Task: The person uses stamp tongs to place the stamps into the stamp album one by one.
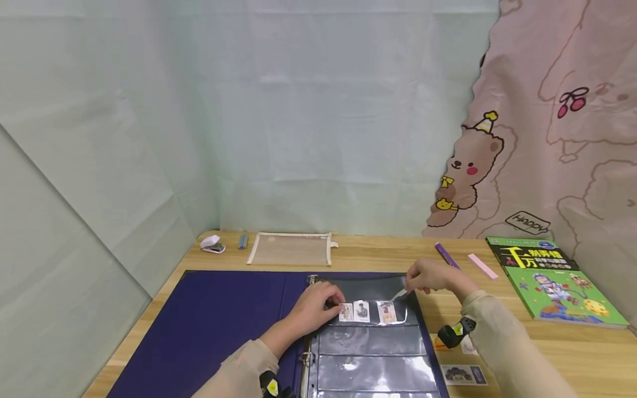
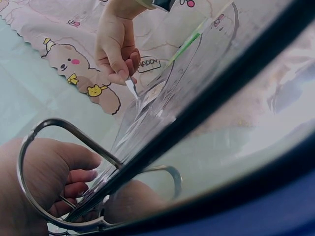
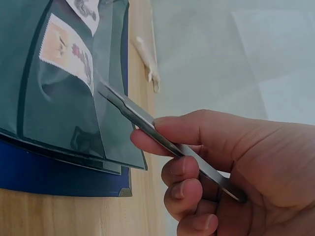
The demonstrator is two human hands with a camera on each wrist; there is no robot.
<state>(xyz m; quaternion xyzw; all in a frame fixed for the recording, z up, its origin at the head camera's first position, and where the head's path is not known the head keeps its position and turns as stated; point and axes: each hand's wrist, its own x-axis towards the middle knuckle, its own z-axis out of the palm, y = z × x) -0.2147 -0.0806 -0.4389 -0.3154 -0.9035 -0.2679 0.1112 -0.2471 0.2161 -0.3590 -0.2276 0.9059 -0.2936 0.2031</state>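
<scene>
A stamp album page with clear pockets [image 1: 370, 340] lies in an opened dark blue ring binder [image 1: 224, 326]. In its upper pocket row sit a left stamp [image 1: 345, 313], a middle stamp [image 1: 361, 311] and a right stamp [image 1: 386, 312]. My right hand [image 1: 429, 276] pinches metal tweezers [image 3: 147, 125], whose tips point at the right stamp's upper edge. At the row's left end my left hand [image 1: 314, 304] rests on the page, fingers bent and fingertips close together beside the left stamp. Whether they pinch the clear film is hard to see. A metal ring [image 2: 64, 120] partly covers that hand.
Loose stamps [image 1: 463, 375] lie right of the binder. Further right is a green book [image 1: 557, 284], near a pink strip [image 1: 483, 266] and a purple pen [image 1: 447, 255]. A mesh pouch [image 1: 291, 250], a small blue-grey item [image 1: 243, 241] and a stapler [image 1: 213, 244] stand along the back.
</scene>
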